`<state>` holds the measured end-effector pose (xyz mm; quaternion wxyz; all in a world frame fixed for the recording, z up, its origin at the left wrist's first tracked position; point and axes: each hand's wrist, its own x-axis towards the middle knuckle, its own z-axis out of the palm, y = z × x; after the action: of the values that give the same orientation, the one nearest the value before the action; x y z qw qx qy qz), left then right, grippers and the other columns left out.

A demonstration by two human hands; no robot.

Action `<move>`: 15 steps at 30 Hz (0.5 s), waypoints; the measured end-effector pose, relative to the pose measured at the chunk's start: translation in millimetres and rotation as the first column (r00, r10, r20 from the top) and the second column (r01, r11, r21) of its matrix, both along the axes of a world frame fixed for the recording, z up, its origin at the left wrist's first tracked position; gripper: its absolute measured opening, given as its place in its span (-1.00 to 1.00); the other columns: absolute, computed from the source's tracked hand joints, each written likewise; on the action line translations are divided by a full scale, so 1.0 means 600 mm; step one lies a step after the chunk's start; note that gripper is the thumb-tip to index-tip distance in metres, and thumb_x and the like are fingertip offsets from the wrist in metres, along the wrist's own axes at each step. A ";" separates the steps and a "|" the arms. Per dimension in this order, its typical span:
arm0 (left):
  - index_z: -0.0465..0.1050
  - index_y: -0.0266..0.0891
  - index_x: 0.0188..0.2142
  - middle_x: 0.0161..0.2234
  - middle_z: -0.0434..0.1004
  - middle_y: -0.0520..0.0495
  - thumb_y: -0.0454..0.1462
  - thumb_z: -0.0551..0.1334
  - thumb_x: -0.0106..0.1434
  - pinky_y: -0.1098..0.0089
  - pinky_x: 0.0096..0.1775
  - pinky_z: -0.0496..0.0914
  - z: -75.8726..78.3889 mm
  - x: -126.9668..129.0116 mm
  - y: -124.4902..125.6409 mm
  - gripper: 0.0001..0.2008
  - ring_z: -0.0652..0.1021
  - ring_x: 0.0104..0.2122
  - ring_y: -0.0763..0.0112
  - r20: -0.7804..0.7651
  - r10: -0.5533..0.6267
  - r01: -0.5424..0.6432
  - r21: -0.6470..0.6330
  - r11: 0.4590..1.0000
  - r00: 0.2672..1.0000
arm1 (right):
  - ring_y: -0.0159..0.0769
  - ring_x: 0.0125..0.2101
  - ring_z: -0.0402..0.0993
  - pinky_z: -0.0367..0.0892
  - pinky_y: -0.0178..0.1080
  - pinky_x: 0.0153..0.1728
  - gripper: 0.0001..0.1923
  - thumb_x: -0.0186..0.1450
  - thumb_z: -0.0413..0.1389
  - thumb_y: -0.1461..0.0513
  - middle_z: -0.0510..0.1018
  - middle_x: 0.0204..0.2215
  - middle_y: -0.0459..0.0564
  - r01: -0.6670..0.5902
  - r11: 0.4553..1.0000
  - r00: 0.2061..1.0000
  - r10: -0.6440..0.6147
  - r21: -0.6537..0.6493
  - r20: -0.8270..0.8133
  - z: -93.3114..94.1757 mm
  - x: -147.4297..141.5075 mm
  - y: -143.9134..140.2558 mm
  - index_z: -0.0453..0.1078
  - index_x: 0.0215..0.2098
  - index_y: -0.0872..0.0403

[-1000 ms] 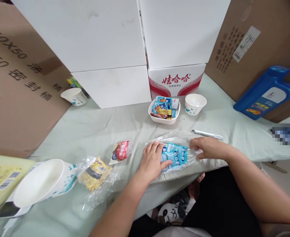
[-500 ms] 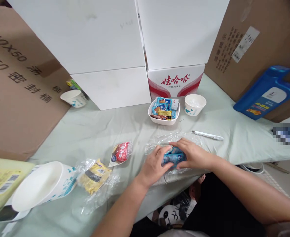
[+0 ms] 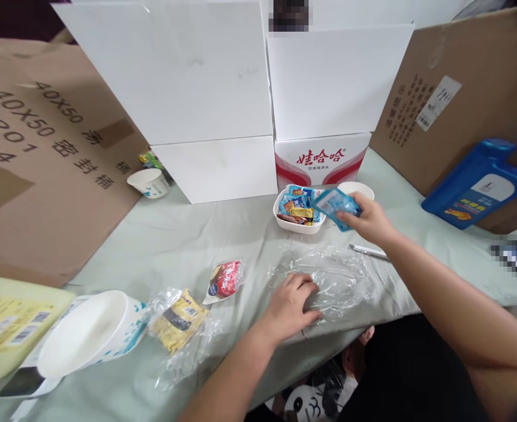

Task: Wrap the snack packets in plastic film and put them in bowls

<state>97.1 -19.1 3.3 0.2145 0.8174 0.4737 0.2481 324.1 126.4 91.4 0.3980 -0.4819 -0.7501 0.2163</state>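
Observation:
My right hand [image 3: 368,220] holds a blue snack packet [image 3: 334,203] in the air, just right of a white dish [image 3: 298,225] filled with several small wrapped snacks. My left hand [image 3: 292,305] lies flat on an empty clear plastic bag [image 3: 335,275] near the table's front edge. The fingers of that hand press the bag's left end.
A white pen [image 3: 368,251] lies under my right wrist. A red sachet [image 3: 224,279], a yellow packet in clear wrap [image 3: 177,319] and a tipped paper bowl [image 3: 87,334] lie left. White boxes [image 3: 214,105], brown cartons [image 3: 43,158] and a blue jug [image 3: 476,181] stand behind.
My right hand pulled the blue packet out of the plastic bag and lifted it up toward the white dish. My left hand stayed on the bag, which now lies empty.

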 end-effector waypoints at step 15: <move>0.45 -0.20 -0.14 -0.03 0.47 -0.12 -0.28 0.41 0.08 0.19 0.00 0.41 -0.003 -0.009 0.002 -0.67 0.46 -0.03 0.20 -0.023 -0.066 0.067 0.038 0.997 0.998 | -0.01 0.04 0.38 0.25 -0.05 0.05 -0.64 0.30 0.11 0.10 0.50 0.02 0.17 -0.173 0.980 0.808 0.196 -0.094 0.556 0.003 -0.159 0.117 0.44 0.01 0.09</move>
<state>91.7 -17.7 1.8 0.2018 0.8393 0.4435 0.2411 228.4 196.5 93.1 0.1270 -0.4569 -0.8726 0.1170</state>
